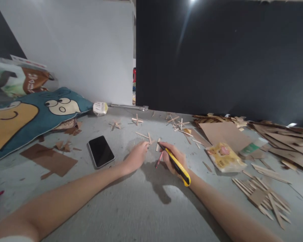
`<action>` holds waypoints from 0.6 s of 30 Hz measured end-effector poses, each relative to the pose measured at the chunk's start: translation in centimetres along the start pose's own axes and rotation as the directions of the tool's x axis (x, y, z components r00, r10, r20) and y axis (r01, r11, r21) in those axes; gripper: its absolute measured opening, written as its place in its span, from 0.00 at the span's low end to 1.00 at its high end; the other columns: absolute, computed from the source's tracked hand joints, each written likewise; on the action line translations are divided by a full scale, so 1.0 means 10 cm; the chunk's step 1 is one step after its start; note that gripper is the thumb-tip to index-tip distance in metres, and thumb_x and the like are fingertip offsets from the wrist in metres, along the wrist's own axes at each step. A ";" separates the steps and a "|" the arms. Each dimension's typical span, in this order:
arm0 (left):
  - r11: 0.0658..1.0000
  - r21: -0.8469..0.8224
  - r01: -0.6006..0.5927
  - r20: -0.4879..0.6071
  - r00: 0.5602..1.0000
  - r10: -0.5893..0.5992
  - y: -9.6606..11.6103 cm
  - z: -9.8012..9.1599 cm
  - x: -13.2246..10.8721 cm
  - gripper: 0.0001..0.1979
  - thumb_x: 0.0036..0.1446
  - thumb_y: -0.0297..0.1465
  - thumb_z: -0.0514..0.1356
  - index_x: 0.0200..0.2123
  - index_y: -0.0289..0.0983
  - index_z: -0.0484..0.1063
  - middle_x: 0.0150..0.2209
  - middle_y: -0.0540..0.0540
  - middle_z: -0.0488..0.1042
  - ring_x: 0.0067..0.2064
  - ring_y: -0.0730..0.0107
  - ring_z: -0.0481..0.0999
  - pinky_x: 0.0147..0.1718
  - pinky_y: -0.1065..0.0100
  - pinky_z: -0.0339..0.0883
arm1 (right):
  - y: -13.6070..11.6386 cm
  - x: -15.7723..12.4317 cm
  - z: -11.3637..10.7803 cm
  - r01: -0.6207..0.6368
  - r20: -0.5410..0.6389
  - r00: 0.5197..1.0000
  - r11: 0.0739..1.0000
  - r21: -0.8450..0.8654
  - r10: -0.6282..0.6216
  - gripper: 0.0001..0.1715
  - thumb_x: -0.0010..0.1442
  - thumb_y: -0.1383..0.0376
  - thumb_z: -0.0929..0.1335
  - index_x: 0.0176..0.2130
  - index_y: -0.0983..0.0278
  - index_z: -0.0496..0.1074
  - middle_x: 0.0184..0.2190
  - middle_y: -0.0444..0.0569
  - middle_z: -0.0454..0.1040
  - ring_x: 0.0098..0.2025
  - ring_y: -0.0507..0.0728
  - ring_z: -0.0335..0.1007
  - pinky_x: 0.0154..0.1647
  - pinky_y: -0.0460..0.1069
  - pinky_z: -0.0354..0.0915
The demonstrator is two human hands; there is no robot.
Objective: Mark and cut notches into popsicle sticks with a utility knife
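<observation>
A yellow and black utility knife [178, 167] is in my right hand [169, 162], with its front end down by a short wooden stick piece [158, 145]. My left hand [136, 157] is closed in a pinch at the end of small crossed wooden sticks [149, 138]. Exactly how its fingertips hold them is too small to see. Beside my right fingers a thin pink and dark thing [159, 160] points down toward the table. Behind my hands lie several star shapes made of crossed sticks, one of them a small star [137, 120].
Left of my hands lie a phone [101, 151] and brown cardboard [49, 159]. A teal cushion [86, 102] stands behind them. On the right are a yellow packet [225, 157], a white and green tube [254, 147], a bundle of wooden sticks [265, 198] and cardboard sheets [288, 144].
</observation>
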State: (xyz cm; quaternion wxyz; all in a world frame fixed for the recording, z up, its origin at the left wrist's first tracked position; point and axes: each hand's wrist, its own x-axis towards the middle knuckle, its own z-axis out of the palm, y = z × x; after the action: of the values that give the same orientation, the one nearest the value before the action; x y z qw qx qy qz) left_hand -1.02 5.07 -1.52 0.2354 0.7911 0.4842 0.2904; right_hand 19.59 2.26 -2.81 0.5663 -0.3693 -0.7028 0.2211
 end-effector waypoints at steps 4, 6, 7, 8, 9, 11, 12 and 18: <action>0.973 -0.230 0.026 0.001 1.000 -0.026 0.02 0.05 -0.01 0.13 0.71 0.33 0.47 0.43 0.37 0.71 0.36 0.46 0.76 0.39 0.64 0.75 0.41 0.64 0.67 | 0.03 -0.02 0.03 -0.009 0.125 0.992 1.000 -0.004 0.010 0.14 0.61 0.65 0.71 0.48 0.55 0.78 0.32 0.46 0.83 0.27 0.55 0.78 0.32 0.48 0.71; 0.949 -0.311 0.051 0.055 0.998 -0.036 0.02 0.05 -0.03 0.13 0.71 0.36 0.48 0.41 0.38 0.70 0.29 0.51 0.71 0.32 0.68 0.71 0.35 0.68 0.64 | 0.03 -0.01 0.04 -0.023 0.119 0.993 1.000 -0.006 0.024 0.12 0.61 0.65 0.71 0.45 0.55 0.79 0.30 0.45 0.82 0.26 0.55 0.77 0.31 0.48 0.71; 0.940 -0.338 0.055 0.073 0.997 -0.032 0.02 0.05 -0.03 0.13 0.71 0.37 0.49 0.41 0.38 0.69 0.28 0.53 0.69 0.30 0.70 0.69 0.33 0.69 0.62 | 0.02 0.00 0.05 -0.030 0.102 0.994 1.000 -0.008 0.030 0.11 0.61 0.65 0.72 0.44 0.55 0.79 0.29 0.45 0.82 0.26 0.55 0.77 0.31 0.48 0.71; 0.933 -0.357 0.052 0.085 0.996 -0.023 0.01 0.05 -0.03 0.13 0.71 0.38 0.49 0.41 0.38 0.69 0.27 0.53 0.68 0.29 0.71 0.67 0.32 0.70 0.61 | 0.02 0.01 0.06 -0.036 0.081 0.996 0.999 -0.009 0.037 0.10 0.61 0.64 0.72 0.43 0.55 0.80 0.29 0.45 0.82 0.26 0.55 0.77 0.32 0.48 0.71; 0.927 -0.373 0.049 0.093 0.996 -0.015 0.01 0.05 -0.03 0.13 0.71 0.39 0.49 0.42 0.38 0.69 0.27 0.54 0.67 0.28 0.71 0.66 0.31 0.70 0.60 | 0.02 0.01 0.06 -0.047 0.060 0.997 0.999 -0.009 0.047 0.09 0.61 0.64 0.72 0.43 0.55 0.80 0.29 0.46 0.82 0.27 0.55 0.77 0.32 0.48 0.71; 0.915 -0.399 0.052 0.104 0.995 -0.011 0.01 0.05 -0.03 0.15 0.71 0.42 0.49 0.44 0.39 0.69 0.26 0.55 0.66 0.26 0.72 0.64 0.29 0.71 0.58 | 0.01 0.03 0.07 -0.071 0.035 0.997 0.997 -0.014 0.072 0.09 0.62 0.64 0.71 0.44 0.55 0.79 0.29 0.46 0.81 0.27 0.55 0.77 0.33 0.48 0.71; 0.909 -0.413 0.060 0.109 0.994 -0.016 0.01 0.04 -0.02 0.16 0.71 0.43 0.49 0.45 0.38 0.69 0.26 0.55 0.66 0.26 0.72 0.64 0.28 0.71 0.58 | 0.01 0.03 0.07 -0.077 0.035 0.996 0.997 -0.022 0.077 0.10 0.63 0.64 0.70 0.44 0.56 0.79 0.29 0.46 0.81 0.27 0.55 0.77 0.33 0.48 0.71; 0.892 -0.441 0.095 0.106 0.993 -0.053 0.07 0.03 -0.02 0.17 0.70 0.43 0.50 0.46 0.37 0.71 0.25 0.54 0.66 0.25 0.73 0.62 0.26 0.71 0.57 | 0.01 0.04 0.06 0.003 0.102 0.995 0.993 -0.114 0.009 0.10 0.66 0.64 0.68 0.47 0.58 0.77 0.27 0.46 0.80 0.29 0.56 0.80 0.35 0.48 0.73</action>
State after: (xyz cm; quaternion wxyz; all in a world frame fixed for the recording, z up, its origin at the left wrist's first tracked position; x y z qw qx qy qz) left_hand -0.45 4.59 -1.26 0.4430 0.7095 0.4235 0.3478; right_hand 19.05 2.69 -2.79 0.5074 -0.3904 -0.7418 0.1998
